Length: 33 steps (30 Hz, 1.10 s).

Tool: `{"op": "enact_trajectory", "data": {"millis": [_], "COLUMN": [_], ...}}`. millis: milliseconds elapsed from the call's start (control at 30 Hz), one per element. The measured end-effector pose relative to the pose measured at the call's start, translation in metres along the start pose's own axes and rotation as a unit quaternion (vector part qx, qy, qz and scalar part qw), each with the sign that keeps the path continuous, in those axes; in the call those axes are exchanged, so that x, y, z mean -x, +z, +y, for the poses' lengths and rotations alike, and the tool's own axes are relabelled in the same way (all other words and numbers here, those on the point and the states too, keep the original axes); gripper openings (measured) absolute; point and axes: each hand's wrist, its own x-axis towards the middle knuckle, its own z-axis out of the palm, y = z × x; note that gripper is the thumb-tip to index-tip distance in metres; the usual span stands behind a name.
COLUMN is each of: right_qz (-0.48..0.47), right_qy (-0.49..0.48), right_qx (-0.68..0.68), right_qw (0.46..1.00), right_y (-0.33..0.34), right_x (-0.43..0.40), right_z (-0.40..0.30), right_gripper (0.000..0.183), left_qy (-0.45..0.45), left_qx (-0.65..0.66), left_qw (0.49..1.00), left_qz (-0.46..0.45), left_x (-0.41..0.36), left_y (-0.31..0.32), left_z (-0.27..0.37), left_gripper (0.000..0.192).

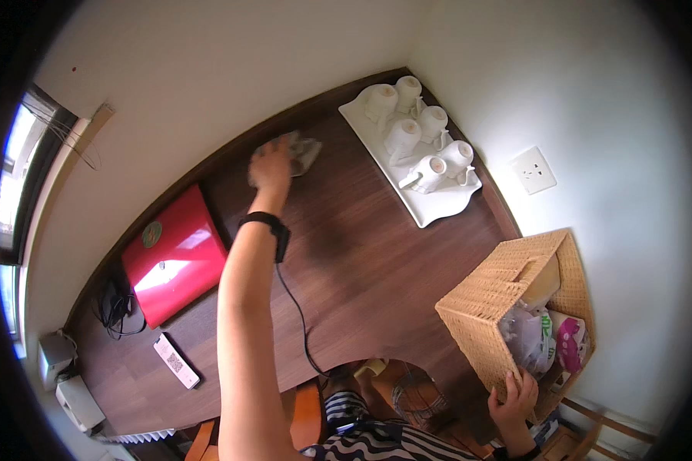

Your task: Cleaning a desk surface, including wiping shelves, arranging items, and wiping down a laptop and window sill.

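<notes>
My left hand (pixel 271 166) reaches far across the dark wooden desk (pixel 346 276) and holds a greyish cloth (pixel 305 154) flat against its surface near the back edge. The hand is slightly blurred, and its fingers cover part of the cloth. Lower right, my right hand (pixel 513 399) grips the near rim of a woven straw basket (pixel 478 288), fingers over the edge. The basket is tilted at the desk's right side, with plastic bags (pixel 527 340) and a pink-and-white packet (pixel 571 343) inside it.
A white tray (pixel 375 152) with several upturned white cups (pixel 403 135) stands in the back corner. To the left lie a red laptop (pixel 176 259), black cables (pixel 114 311) and a phone (pixel 176 362). A black cord (pixel 300 311) runs from under my left arm over the curved front edge.
</notes>
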Motion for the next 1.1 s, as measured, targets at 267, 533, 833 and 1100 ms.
{"op": "enact_trajectory", "data": {"millis": [267,533,833,1100], "right_qz": [-0.009,0.042,0.058,0.077], "right_qy": [0.009,-0.001,0.015,0.007], "right_qx": [-0.016,0.007,-0.002,0.011], "right_qw": [1.0,0.999,0.998,0.997], "right_y": [-0.002,0.005,0.006,0.008], "right_x": [-0.004,-0.002,-0.002,0.0], "right_z": [-0.006,-0.001,0.0,0.0], "right_gripper": [0.041,0.037,0.043,0.048], "left_qy": [0.103,0.055,0.174,0.327], "left_qx": [0.025,0.044,-0.045,0.004], "left_qw": [0.994,0.997,0.976,0.884], "left_qz": [-0.016,0.025,-0.12,-0.336], "left_x": [-0.032,0.015,0.171,0.303], "left_y": [-0.007,-0.004,-0.033,-0.082], "left_z": [0.082,-0.062,-0.062,0.004], "left_gripper": [0.045,0.035,0.055,0.065]}}
